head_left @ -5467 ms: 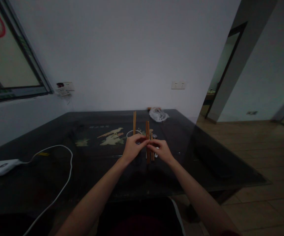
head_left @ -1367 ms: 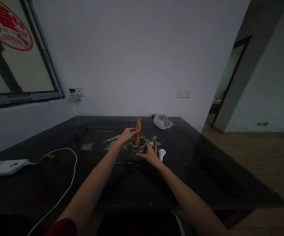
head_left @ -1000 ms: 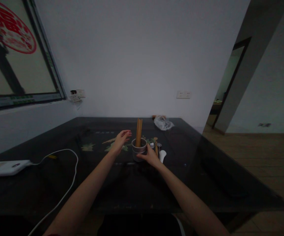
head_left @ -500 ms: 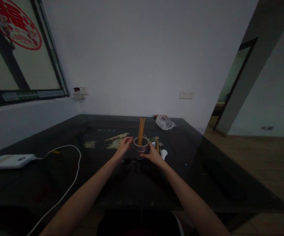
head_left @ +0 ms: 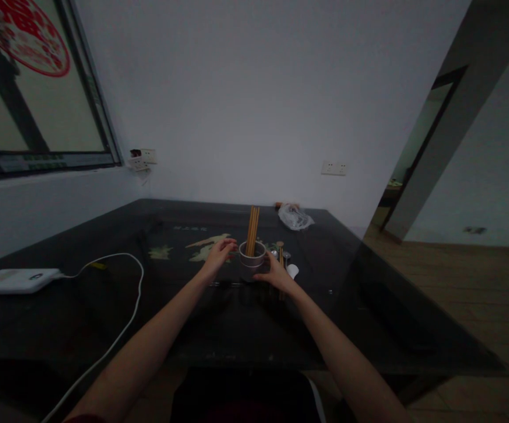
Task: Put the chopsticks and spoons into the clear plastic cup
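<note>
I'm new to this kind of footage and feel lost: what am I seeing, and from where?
No machine here: these are a person's bare hands, filmed by a head-worn camera looking forward and down. The right hand holds a cup with chopsticks standing in it, leaning slightly. The left hand is at its other side; whether it touches is unclear. Also on the dark table: a white spoon, a clear plastic bag at the back, and a white device with a cable.

Chopsticks (head_left: 252, 232) and red window decoration (head_left: 29, 34) suggest a home.
</note>
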